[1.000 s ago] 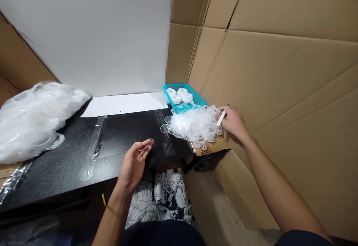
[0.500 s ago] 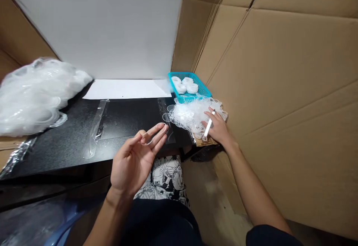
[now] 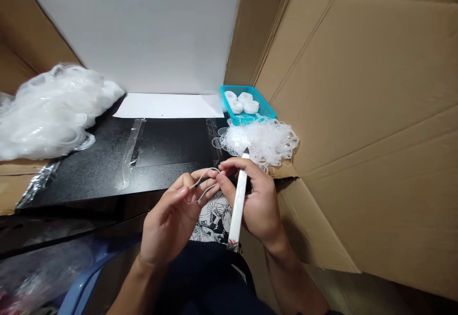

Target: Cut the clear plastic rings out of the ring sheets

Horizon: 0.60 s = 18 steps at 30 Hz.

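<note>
My left hand point(image 3: 171, 215) is closed with a thin pale rubber ring point(image 3: 212, 168) looped round its fingers. The far end of that ring lies at the fingertips of my right hand point(image 3: 255, 200), which meets the left in front of my lap. Between its thumb and fingers my right hand also grips a slim white-handled tool point(image 3: 237, 219) with a dark tip, slanting upward. Behind the hands lies a heap of clear rings point(image 3: 266, 138) on the table's right end.
A turquoise basket point(image 3: 266, 110) with several white ring bundles point(image 3: 245, 102) stands behind the heap. On the left, a large bag of white rings point(image 3: 53, 114) rests on the black table point(image 3: 103, 162). White paper point(image 3: 168, 105) lies along the back; cardboard walls point(image 3: 358, 90) rise at the right.
My right hand has come from the heap of rings to the left hand, bringing the white-handled tool along. Its fingertips are now at the ring on my left fingers.
</note>
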Tool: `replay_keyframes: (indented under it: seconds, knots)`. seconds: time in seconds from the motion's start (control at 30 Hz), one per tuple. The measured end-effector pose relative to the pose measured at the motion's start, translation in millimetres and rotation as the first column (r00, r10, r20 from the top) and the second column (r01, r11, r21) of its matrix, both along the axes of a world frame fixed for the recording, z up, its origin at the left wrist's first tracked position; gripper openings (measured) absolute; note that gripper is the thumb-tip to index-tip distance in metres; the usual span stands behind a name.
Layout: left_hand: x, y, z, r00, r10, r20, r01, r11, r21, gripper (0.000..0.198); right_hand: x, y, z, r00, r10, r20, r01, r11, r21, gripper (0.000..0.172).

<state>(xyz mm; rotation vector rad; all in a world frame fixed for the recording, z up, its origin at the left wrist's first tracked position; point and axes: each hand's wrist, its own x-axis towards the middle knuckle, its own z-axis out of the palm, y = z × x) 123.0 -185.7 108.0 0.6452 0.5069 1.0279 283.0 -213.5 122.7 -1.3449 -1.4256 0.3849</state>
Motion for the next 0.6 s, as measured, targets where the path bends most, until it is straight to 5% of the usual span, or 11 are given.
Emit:
replay_keyframes:
  seconds: [0.23, 0.43, 0.6]
  knots:
    - [-8, -9, -3.3, 0.994, 0.057, 0.095, -0.061, 0.997, 0.041, 0.023, -5, -10, 10.7, 0.997, 0.019, 0.077, -0.024, 0.998, 0.052, 0.009]
    - [-4, -12, -0.5, 0.958, 0.034, 0.285, 0.045, 0.963, -0.267, 0.046, -21, -24, 24.6, 0.987, 0.156, 0.035, -0.155, 0.988, -0.015, 0.016]
    - [-4, -29, 18.1, 0.925, 0.151, 0.348, 0.02, 0.897, -0.442, 0.051, -32, -26, 31.3, 0.982, 0.185, 0.042, -0.183, 0.982, -0.04, 0.017]
